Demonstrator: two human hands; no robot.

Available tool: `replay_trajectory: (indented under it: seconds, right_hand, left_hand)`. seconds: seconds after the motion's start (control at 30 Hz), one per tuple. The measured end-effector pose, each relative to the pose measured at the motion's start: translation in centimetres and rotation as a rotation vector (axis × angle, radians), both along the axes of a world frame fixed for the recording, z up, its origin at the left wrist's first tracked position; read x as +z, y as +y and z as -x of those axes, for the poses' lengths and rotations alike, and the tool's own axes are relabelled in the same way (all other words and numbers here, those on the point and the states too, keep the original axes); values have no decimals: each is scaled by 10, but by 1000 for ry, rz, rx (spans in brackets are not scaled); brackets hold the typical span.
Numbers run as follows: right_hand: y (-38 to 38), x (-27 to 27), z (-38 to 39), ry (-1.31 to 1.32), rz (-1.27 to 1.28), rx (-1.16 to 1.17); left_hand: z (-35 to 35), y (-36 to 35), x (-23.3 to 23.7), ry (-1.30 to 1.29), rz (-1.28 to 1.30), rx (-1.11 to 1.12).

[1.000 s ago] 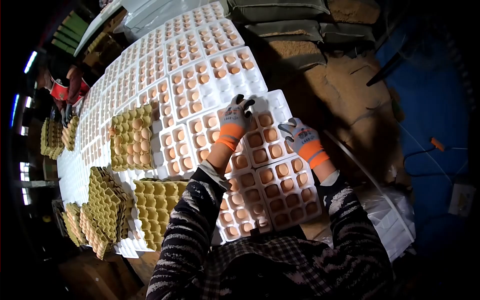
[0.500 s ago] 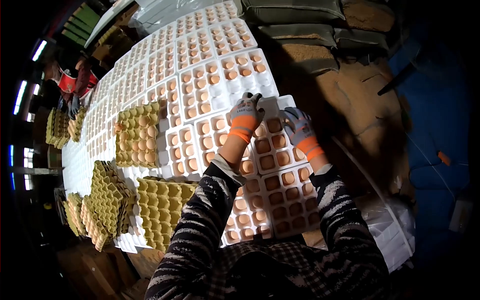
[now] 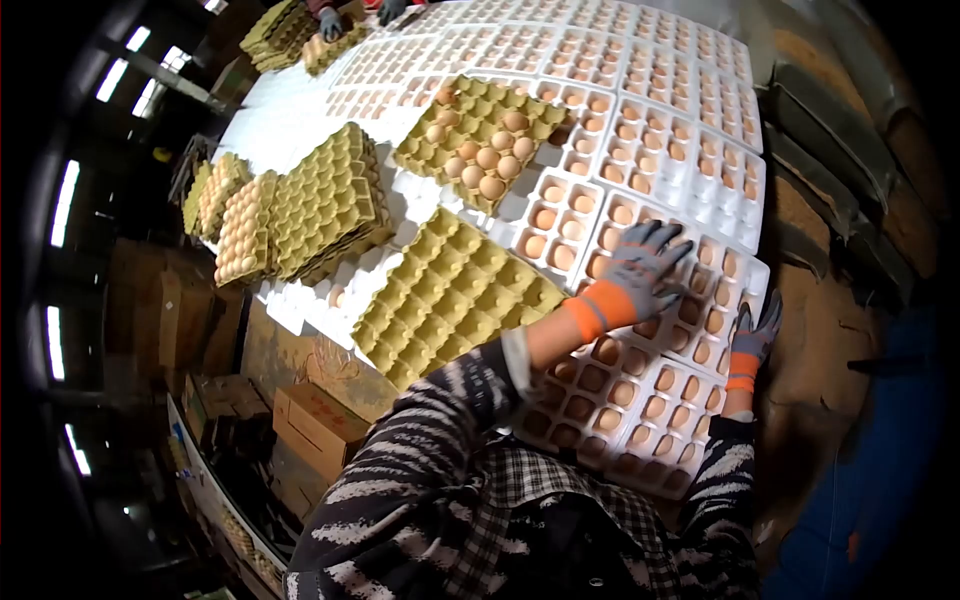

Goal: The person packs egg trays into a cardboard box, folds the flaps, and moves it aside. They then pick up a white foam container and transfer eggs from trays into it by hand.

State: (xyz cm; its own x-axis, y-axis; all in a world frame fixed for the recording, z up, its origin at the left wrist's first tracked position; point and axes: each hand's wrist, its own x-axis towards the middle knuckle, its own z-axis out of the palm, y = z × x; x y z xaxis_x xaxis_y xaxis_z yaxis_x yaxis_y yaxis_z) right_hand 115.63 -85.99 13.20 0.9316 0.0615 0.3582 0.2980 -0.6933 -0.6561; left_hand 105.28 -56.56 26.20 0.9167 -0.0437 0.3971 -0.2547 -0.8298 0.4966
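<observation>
My left hand (image 3: 640, 272), in a grey glove with an orange cuff, is open over a white foam egg tray (image 3: 765, 275), its fingers spread above the brown eggs (image 3: 714, 321). My right hand (image 3: 756, 335), gloved alike, is at the tray's right edge, fingers stretched out and holding nothing. More white trays with eggs lie close together around both hands. Left of my left forearm lies a yellowish pulp egg tray (image 3: 450, 290) with bare cups. Beyond it, another pulp tray (image 3: 420, 153) carries several loose eggs.
Stacked pulp trays (image 3: 325, 205) stand at the left, beside trays full of eggs (image 3: 243, 228). At the far end show another person's gloved hands (image 3: 330, 24). Filled sacks (image 3: 830, 130) line the right side. A cardboard box (image 3: 318, 430) sits below the table's left edge.
The view has swung left. My left hand has come from the tray's far edge back over the eggs, fingers now spread. My right hand stays along the right edge.
</observation>
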Motion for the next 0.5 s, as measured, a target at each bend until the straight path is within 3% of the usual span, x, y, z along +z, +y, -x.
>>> replay_trajectory:
  seconds: [0.03, 0.1, 0.13, 0.2, 0.23, 0.27, 0.3, 0.33, 0.37, 0.43, 0.47, 0.5]
  right_hand:
    - [23, 32, 20, -34, -60, 20]
    - [62, 62, 61, -157, 217, 175]
    - [85, 73, 87, -183, 212, 315]
    - [127, 93, 149, 68, 490, 492]
    - [141, 87, 176, 100, 513, 663]
    - [157, 99, 205, 247, 554, 769]
    - [163, 71, 234, 255, 581, 831]
    - [177, 88, 250, 344, 681, 921]
    - [183, 81, 266, 345, 493, 907]
    - [191, 76, 279, 318, 278, 816]
    - [197, 90, 279, 245, 212, 793]
    - [207, 93, 278, 234, 226, 798]
  left_hand:
    - [32, 37, 16, -17, -53, 116]
    - [98, 120, 37, 66, -175, 475]
    - [134, 163, 25, 94, -273, 656]
    - [207, 227, 14, 396, -331, 923]
    - [242, 253, -8, 470, -288, 982]
    - [260, 261, 1, 698, -247, 951]
    - [281, 275, -9, 813, -50, 832]
    - [292, 269, -2, 702, 135, 777]
    - [297, 261, 4, 587, 314, 712]
    - [311, 270, -3, 384, 143, 634]
    - [313, 266, 16, 412, 551, 660]
    - [315, 266, 39, 398, 564, 662]
